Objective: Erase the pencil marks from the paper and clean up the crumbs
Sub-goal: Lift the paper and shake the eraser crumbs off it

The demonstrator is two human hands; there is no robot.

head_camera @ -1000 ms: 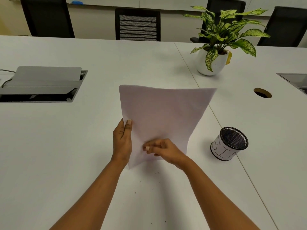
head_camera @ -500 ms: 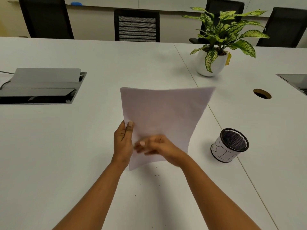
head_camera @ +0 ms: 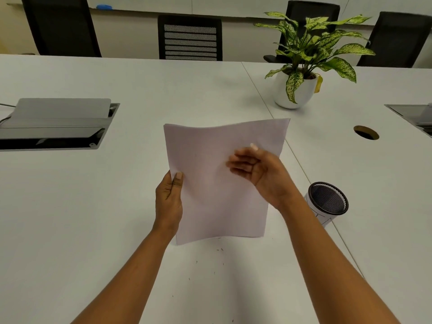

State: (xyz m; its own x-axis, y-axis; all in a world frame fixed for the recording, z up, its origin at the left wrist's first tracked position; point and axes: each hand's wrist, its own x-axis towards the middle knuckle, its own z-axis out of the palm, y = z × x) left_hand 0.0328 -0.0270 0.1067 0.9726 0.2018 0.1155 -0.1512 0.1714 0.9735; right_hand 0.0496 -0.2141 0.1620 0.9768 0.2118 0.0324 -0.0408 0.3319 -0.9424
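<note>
The paper [head_camera: 210,183] is raised over the table [head_camera: 70,218] in front of the person, with its lower edge just above scattered crumbs [head_camera: 219,249]. The left hand [head_camera: 168,199] pinches the left edge, thumb on the facing side. This grip probably sets the sheet steep so that loose crumbs slide off. The right hand [head_camera: 257,174] is at the sheet's face, fingers loosely extended and holding nothing, probably to brush it. Blur hides whether it touches. The long axis runs from the near low edge up and away toward the plant [head_camera: 311,45]
</note>
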